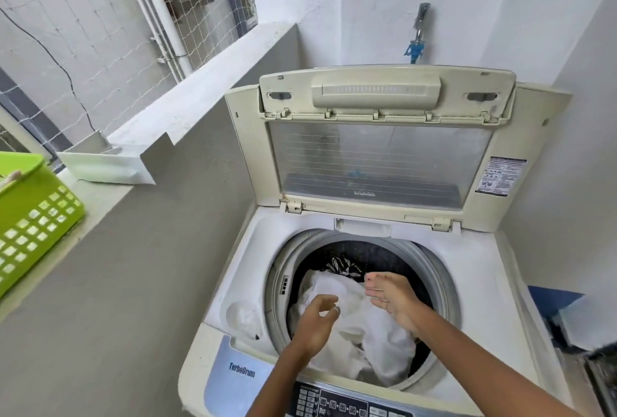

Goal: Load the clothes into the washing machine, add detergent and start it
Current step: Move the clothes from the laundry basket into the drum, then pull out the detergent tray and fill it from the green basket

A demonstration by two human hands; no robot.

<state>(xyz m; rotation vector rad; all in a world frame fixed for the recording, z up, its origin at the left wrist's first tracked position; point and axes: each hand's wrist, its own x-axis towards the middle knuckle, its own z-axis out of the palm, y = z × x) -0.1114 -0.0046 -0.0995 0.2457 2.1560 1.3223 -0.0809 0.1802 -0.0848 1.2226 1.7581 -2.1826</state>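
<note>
A cream top-loading washing machine (233, 283) stands with its lid (377, 162) raised upright. Inside the drum lies a white garment (377, 333), and a black-and-white patterned cloth (344, 266) shows behind it. My left hand (317, 319) hovers over the drum's left side with fingers loosely curled, holding nothing. My right hand (394, 299) is above the white garment with straight fingers, also holding nothing. The control panel (334, 403) runs along the front edge under my forearms.
A green plastic basket (33, 216) sits on the ledge at the left. A grey parapet wall runs beside the machine. A tap (417, 39) is fixed on the wall behind the lid. Dark and blue items (567, 316) lie at the right.
</note>
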